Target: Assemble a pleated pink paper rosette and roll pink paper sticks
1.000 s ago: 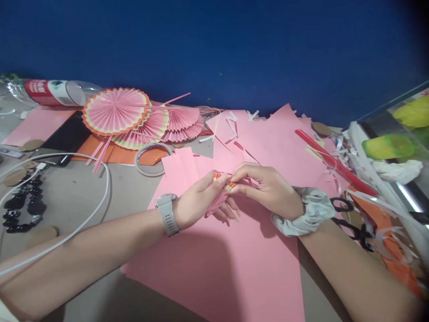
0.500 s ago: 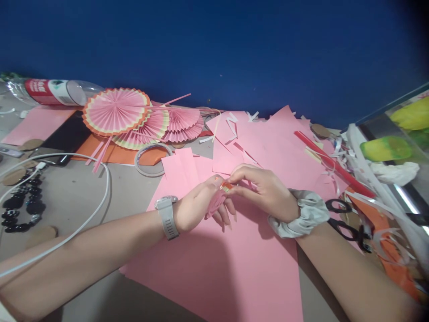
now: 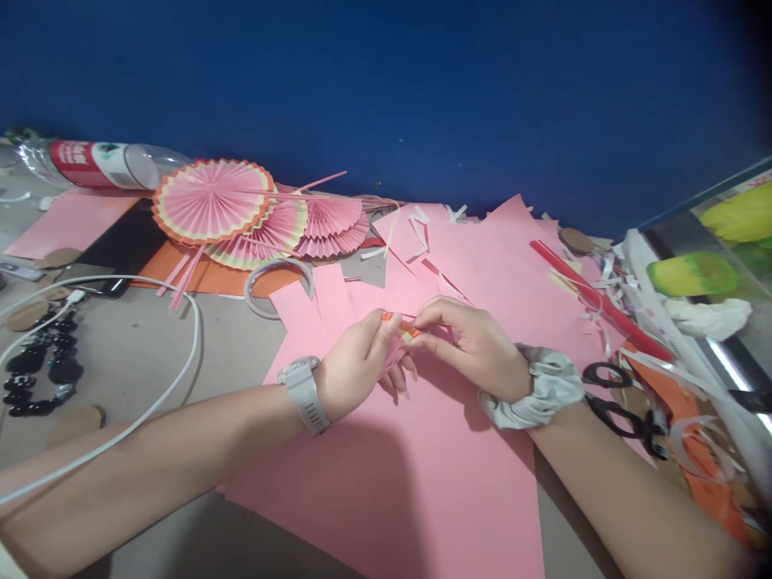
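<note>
The left hand (image 3: 353, 366) and right hand (image 3: 482, 350) pinch one pleated, orange-edged paper piece (image 3: 410, 330) between them, above the pink paper sheet (image 3: 476, 490); a round pleated fan (image 3: 211, 197) lies toward its ten o'clock.

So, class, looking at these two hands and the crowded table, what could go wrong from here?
The pleated paper, pinched by the left hand and right hand, might spring open if a grip slips. The white cable crosses the left forearm, so it could snag. The scissors lie beside the right forearm and might get knocked.
</note>
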The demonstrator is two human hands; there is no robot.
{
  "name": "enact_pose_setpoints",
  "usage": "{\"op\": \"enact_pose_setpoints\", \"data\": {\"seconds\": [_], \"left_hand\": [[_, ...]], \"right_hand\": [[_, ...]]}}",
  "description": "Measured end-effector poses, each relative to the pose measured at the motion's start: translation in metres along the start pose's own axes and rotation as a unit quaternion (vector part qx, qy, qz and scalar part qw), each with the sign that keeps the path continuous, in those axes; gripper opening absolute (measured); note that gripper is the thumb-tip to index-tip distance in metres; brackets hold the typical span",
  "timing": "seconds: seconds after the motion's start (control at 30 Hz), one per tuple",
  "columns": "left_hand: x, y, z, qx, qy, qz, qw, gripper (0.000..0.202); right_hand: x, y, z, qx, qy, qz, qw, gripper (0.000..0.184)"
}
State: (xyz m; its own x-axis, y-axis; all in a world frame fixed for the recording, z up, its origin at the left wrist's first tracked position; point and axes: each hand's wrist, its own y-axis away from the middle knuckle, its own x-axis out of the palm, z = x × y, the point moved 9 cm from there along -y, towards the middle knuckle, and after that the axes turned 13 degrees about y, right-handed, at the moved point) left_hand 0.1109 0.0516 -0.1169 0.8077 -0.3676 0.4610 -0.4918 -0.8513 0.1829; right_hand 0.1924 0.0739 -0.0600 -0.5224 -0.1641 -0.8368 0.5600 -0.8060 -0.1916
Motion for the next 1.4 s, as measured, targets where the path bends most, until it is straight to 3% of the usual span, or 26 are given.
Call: {"op": "enact_pose_setpoints", "data": {"seconds": [0.13, 0.33, 0.7, 0.97, 1.4], "left_hand": [[-0.004, 0.001, -0.002, 0.007, -0.022, -0.016, 1.0, 0.039], [0.005, 0.004, -0.005, 0.018, -0.023, 0.023, 0.999, 0.034], [-0.001, 0.002, -0.003, 0.013, -0.013, -0.005, 1.0, 0.032], [0.01, 0.004, 0.0, -0.007, 0.035, 0.059, 0.998, 0.032], [0.013, 0.007, -0.005, 0.015, -0.045, 0.055, 0.997, 0.03]], "right_hand": [[0.0, 0.0, 0.002, -0.002, 0.003, -0.001, 1.0, 0.01], [0.0, 0.0, 0.001, -0.002, 0.004, 0.002, 1.0, 0.009], [-0.003, -0.001, 0.01, -0.044, 0.006, -0.013, 0.999, 0.005], [-0.002, 0.0, 0.004, -0.031, -0.017, -0.008, 0.999, 0.01], [-0.005, 0.003, 0.001, -0.036, -0.044, -0.052, 0.997, 0.009]]}}
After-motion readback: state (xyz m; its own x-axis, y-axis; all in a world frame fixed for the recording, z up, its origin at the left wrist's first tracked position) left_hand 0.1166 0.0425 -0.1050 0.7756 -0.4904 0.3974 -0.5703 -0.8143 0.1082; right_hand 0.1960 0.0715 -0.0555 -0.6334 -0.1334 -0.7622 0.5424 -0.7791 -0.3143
